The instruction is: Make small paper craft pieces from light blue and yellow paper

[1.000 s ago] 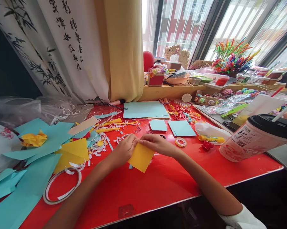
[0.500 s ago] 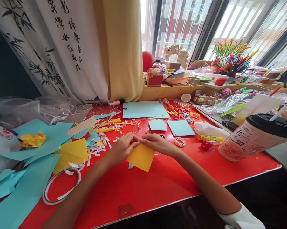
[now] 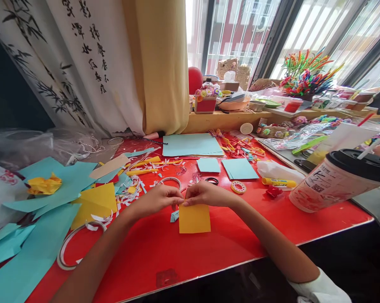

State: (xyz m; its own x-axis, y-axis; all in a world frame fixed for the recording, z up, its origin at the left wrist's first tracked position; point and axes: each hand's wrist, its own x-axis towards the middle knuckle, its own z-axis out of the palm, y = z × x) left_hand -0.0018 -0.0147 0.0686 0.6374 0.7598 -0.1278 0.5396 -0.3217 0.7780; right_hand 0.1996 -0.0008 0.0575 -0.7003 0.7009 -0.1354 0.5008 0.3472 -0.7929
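Note:
A square of yellow paper (image 3: 195,219) hangs tilted over the red table in front of me. With thumb and fingers closed, my right hand (image 3: 208,194) pinches its top edge near the upper left corner. My left hand (image 3: 160,198) is closed too, its fingertips meeting at that same corner; how much of the paper lies between them is partly hidden. Just left of the square lies a small folded blue scrap (image 3: 174,216). Beyond my hands are a roll of tape (image 3: 171,180) and a small black ring (image 3: 211,181).
Blue paper squares (image 3: 240,169) and a blue stack (image 3: 192,145) lie farther back. A tape dispenser (image 3: 238,187), a yellow glue stick (image 3: 278,182) and a large drink cup (image 3: 328,185) stand right. Blue sheets (image 3: 63,181), paper shreds and a big tape roll (image 3: 61,256) cover the left.
The yellow square has turned from a slanted corner-down pose to nearly level edges and shifted slightly right. Both hands have moved lower, uncovering the tape roll and black ring behind them.

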